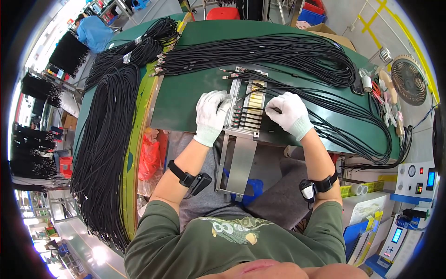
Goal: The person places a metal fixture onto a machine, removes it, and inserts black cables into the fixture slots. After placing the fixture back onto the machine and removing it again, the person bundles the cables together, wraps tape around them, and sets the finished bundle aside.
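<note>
A metal fixture (236,104) with a row of slots stands at the near edge of the green table. Several black cables (251,122) lie side by side in its lower slots, their ends toward the left. At the fixture's left edge is my left hand (211,116), in a white glove, with thumb and fingers curled together; whatever they pinch is too small to make out. Just right of the slots, my gloved right hand (289,114) is closed with its fingertips together, and its grip is hidden. More loose cables (325,100) run from the fixture's top toward the right.
A long cable bundle (260,51) lies across the back of the green table (181,102). More bundles (104,139) hang over the left side, beyond a yellow-green strip (139,135). A small fan (409,79) and tools stand at right. One person (93,32) works at far left.
</note>
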`<state>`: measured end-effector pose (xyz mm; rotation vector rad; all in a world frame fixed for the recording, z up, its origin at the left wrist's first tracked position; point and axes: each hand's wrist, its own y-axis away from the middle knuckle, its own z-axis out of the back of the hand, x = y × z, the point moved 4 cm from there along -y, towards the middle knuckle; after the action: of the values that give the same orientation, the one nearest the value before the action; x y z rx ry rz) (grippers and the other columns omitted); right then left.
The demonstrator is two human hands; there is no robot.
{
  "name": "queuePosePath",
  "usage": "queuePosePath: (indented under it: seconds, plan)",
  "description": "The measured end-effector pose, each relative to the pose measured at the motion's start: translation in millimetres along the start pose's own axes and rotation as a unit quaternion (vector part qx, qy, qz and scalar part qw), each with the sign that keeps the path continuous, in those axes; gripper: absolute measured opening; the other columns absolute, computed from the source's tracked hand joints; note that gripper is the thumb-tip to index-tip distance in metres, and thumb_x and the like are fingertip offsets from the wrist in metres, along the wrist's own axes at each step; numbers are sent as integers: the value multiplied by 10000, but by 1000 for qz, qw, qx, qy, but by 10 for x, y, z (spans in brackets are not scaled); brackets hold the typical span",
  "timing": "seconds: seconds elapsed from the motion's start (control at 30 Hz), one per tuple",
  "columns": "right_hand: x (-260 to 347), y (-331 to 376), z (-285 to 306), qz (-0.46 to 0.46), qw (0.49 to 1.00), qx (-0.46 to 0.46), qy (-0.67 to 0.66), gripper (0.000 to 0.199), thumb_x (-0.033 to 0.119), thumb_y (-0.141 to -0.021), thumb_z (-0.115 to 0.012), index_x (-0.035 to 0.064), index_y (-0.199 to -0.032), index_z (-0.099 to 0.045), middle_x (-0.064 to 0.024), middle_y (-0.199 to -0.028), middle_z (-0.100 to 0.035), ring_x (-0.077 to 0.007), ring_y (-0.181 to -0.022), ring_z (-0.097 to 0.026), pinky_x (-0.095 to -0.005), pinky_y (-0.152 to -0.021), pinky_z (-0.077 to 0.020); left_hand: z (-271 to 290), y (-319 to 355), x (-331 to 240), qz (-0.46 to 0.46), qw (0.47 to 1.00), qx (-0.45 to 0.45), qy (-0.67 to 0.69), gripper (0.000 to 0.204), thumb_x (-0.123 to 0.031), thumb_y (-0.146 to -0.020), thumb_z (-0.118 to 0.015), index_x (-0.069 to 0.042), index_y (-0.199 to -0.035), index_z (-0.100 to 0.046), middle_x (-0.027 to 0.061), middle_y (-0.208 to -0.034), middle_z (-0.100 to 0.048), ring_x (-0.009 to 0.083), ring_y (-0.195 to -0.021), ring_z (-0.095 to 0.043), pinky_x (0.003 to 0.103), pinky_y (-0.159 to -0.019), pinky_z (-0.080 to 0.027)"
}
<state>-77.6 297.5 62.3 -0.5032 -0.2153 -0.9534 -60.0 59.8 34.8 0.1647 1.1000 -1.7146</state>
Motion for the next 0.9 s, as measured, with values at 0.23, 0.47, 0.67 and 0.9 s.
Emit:
queuePosePath:
  seconds: [0.23,0.47,0.67,0.9]
  plan:
    - [-24,1,-9,-5,999,28,28,86,249,-792,-703,163,-800,-712,-20,-752,-663,-253,-811,-609,-384,-754,-458,-5,45,28,-14,1000,-3,-26,178,-140,-906,-639,-37,-1029,-716,137,-1028,-702,321,-989,-641,398,-938,-480]
    - [0,-27,-22,21,1000,10,20,94,248,-796,-699,155,-812,-711,-28,-753,-660,-261,-811,-608,-392,-752,-458,-29,6,-19,-16,999,41,19,258,-294,-901,-651,-108,-1056,-738,175,-1212,-654,372,-1167,-574,464,-1056,-408]
    - [-2,-54,-51,40,998,-11,43,127,270,-803,-709,149,-842,-711,-41,-797,-668,-280,-845,-608,-406,-765,-462,-150,42,-340,-116,975,149,-117,370,-478,-849,-645,-279,-1141,-754,226,-1532,-388,500,-1335,-390,609,-1148,-224]
    - [-177,-271,-74,-48,982,-78,166,168,300,-778,-752,174,-879,-704,-18,-866,-652,-259,-932,-594,-406,-787,-461,-195,-3,-347,-83,974,168,-126,285,-434,-841,-670,-290,-1058,-786,226,-1478,-457,495,-1349,-381,604,-1163,-197]
